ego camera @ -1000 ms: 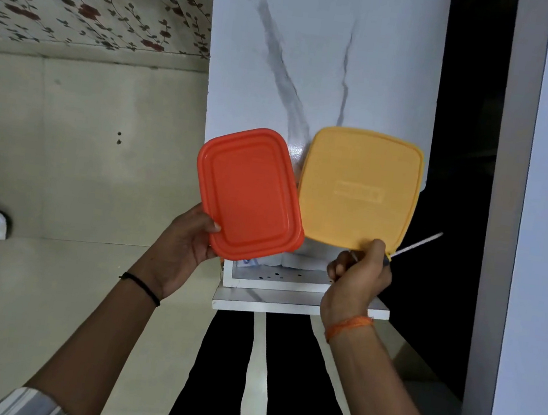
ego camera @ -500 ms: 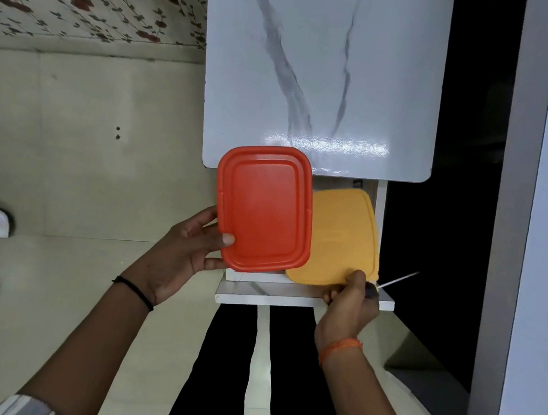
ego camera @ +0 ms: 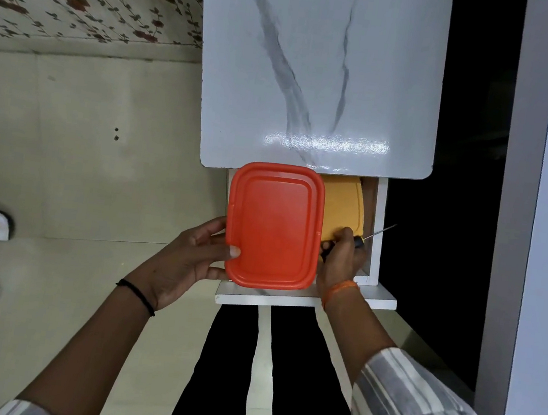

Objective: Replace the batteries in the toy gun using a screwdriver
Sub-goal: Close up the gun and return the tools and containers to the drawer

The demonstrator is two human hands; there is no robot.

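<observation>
**While both hands are occupied, lids are going into the drawer**

Because the drawer (ego camera: pixel 378 220) at frame centre is standing open, the left hand (ego camera: pixel 190 259) is gripping the orange lid (ego camera: pixel 274 224) flat over it. The right hand (ego camera: pixel 342 260) is pinching the yellow lid (ego camera: pixel 343 205) while clasping the screwdriver (ego camera: pixel 370 237), probably keeping the tool ready (shaft pointing right). Toy gun: not visible.

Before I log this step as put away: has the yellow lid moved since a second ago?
Yes. The yellow lid has dropped from in front of the tabletop into the drawer below.
</observation>
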